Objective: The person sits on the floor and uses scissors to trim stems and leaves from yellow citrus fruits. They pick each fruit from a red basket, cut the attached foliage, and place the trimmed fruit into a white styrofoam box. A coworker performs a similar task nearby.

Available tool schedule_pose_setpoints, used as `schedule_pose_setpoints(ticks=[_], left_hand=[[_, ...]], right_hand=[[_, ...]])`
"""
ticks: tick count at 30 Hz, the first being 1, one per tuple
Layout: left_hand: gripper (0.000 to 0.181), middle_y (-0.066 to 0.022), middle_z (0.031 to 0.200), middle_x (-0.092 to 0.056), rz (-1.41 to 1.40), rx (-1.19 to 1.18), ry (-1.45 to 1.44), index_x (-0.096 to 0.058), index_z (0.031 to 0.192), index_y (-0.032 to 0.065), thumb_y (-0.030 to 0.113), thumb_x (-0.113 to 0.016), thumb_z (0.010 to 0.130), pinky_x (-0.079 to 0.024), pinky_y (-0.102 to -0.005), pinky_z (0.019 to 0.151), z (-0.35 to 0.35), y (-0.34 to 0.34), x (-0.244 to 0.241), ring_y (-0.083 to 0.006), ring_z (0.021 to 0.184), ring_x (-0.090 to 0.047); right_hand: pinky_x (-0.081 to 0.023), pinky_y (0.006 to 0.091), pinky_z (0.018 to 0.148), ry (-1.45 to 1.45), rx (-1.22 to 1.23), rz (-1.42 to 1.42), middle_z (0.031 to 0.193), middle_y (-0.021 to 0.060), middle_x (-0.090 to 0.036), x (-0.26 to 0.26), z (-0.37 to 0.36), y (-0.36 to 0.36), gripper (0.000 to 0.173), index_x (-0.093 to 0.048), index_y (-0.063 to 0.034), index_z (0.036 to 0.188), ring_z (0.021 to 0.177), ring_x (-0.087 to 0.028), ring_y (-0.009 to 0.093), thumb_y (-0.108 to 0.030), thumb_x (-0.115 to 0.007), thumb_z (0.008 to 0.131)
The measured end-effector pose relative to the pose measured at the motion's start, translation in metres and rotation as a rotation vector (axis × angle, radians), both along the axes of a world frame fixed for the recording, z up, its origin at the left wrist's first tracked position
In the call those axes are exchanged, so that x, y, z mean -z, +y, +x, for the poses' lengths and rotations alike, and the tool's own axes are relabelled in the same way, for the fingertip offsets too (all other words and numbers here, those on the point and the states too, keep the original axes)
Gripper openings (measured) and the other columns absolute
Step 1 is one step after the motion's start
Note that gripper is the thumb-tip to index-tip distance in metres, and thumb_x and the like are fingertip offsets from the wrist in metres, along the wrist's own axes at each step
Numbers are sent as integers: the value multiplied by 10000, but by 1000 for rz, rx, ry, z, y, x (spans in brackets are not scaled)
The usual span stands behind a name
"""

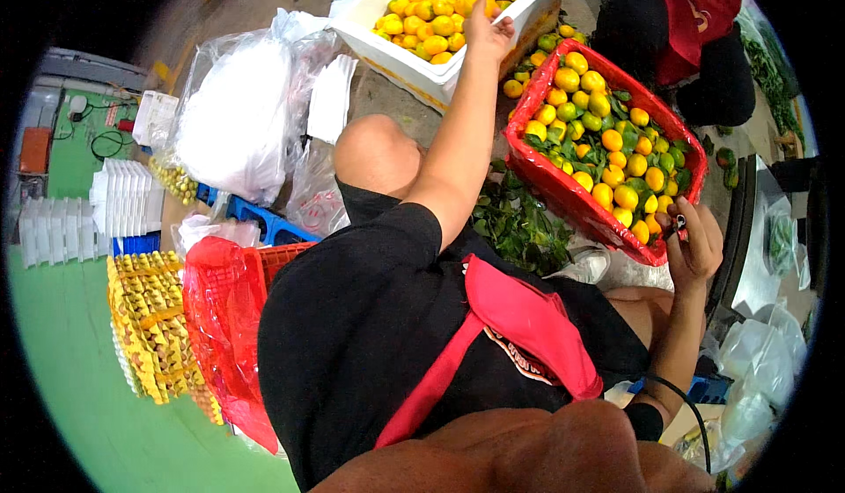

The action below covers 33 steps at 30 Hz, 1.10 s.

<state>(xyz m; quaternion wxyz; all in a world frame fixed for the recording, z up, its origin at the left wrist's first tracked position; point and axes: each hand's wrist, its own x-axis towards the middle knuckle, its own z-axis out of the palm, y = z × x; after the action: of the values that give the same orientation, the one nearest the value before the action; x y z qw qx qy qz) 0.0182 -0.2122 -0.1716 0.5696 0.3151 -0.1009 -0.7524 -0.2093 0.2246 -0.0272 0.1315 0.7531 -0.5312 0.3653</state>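
Observation:
My left hand point(490, 34) reaches over the near edge of a white foam box point(396, 74) filled with yellow-orange mandarins point(436, 45). Its fingers are apart, and I see no fruit held in them. My right hand point(696, 242) is at the near right corner of a red plastic-lined basket point(561, 186), gripping a small cutting tool point(680, 226) with red on it, mostly hidden by the fingers. Inside the basket lie yellow, orange and green mandarins point(612, 176) with leaves. Cut leafy sprigs point(518, 222) are heaped on the floor between my legs.
Loose mandarins point(513, 88) lie between box and basket. A person in a red apron point(700, 17) crouches beyond the basket. To my left are bagged white packaging point(231, 110), a red crate point(284, 255) and stacked yellow egg trays point(155, 321). Plastic bags point(759, 361) lie at right.

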Motion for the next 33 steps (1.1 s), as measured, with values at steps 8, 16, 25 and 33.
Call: schedule_pose_setpoints(ticks=[8, 16, 25, 33], left_hand=[[340, -126, 935, -721, -547, 415, -532, -612, 1232, -18, 168, -706, 963, -574, -304, 571, -78, 58, 11, -193, 718, -715], [559, -231, 1173, -724, -1368, 814, -1443, -731, 1201, 32, 360, -832, 760, -545, -463, 992, -114, 130, 112, -383, 1121, -682], [475, -212, 1333, -586, -1446, 459, -1363, -655, 1287, 72, 160, -776, 837, -515, -478, 1030, -123, 168, 105, -409, 1199, -602], [715, -273, 1403, -538, -1571, 388, -1471, -505, 1476, 53, 161, -774, 822, -481, -510, 1080, -134, 141, 122, -454, 1301, -533]], right_hand=[[-568, 343, 740, 23, 107, 25, 918, 136, -748, 5, -16, 5, 497, -714, -3, 1214, 826, -732, 277, 93, -804, 734], [-562, 305, 747, -174, 116, 125, 907, 118, -743, 19, -29, -3, 447, -713, 8, 1214, 836, -725, 193, 111, -796, 787], [-563, 292, 741, -225, 153, 130, 921, 117, -756, 14, -23, 5, 442, -728, -13, 1202, 833, -733, 195, 75, -829, 780], [-578, 378, 714, -210, 116, 120, 899, 113, -752, 13, -22, -11, 413, -753, -87, 1153, 796, -737, 262, -91, -864, 755]])
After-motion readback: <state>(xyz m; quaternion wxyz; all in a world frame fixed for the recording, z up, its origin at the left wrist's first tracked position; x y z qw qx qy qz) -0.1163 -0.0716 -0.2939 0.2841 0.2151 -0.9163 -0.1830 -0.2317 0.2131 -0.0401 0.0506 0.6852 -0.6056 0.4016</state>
